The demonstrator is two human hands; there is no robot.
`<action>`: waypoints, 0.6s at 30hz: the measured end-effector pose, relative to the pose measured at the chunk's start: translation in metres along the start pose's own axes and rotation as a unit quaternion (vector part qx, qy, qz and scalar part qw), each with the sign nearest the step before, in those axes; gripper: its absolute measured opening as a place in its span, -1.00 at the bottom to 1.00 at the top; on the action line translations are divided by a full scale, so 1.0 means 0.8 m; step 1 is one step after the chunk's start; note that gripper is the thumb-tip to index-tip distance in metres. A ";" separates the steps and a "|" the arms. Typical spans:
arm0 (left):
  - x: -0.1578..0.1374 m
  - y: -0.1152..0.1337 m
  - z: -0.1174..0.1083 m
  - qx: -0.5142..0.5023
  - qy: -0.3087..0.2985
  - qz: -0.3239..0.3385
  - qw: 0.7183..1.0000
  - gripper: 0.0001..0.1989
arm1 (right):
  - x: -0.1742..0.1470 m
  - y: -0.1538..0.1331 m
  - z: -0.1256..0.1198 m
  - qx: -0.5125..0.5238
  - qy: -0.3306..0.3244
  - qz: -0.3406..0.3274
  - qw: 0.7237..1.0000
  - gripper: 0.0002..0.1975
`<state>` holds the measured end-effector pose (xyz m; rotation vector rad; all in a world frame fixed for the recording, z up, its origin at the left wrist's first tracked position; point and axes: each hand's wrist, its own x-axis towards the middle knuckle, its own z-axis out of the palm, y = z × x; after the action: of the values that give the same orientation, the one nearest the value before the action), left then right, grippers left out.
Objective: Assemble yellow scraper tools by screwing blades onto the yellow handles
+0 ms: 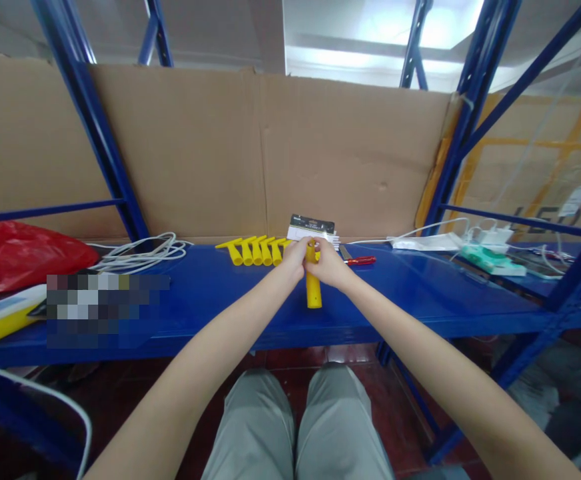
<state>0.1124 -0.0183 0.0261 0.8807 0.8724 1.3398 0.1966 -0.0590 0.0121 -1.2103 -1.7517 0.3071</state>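
Observation:
A yellow plastic tube-shaped handle (313, 292) is held between my two hands over the middle of the blue shelf, its wide end pointing toward me. My left hand (294, 256) closes on its far part from the left. From the other side my right hand (329, 265) grips it, fingers wrapped round. Several similar yellow pieces (257, 253) lie in a row just left of my left hand, with round ends facing me and thin tips at the back. Behind my hands sit printed cards (312, 227), partly hidden. A red-handled tool (361, 261) lies right of my right hand.
The blue shelf (210, 300) has a cardboard wall (350, 147) behind it and blue uprights (470, 120) on both sides. Coiled white cable (143, 253) and a red bag (25, 257) lie left. A green box (493, 260), white chargers and cables lie right.

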 end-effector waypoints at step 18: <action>-0.009 0.000 0.025 0.060 -0.109 -0.085 0.989 -0.79 | 0.001 0.007 -0.094 -0.191 -0.137 0.014 0.972 -0.40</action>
<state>0.1306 -0.0263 0.0347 1.0023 0.8431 1.0298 0.2607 -0.0775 0.0480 -1.5244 -2.0997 0.1613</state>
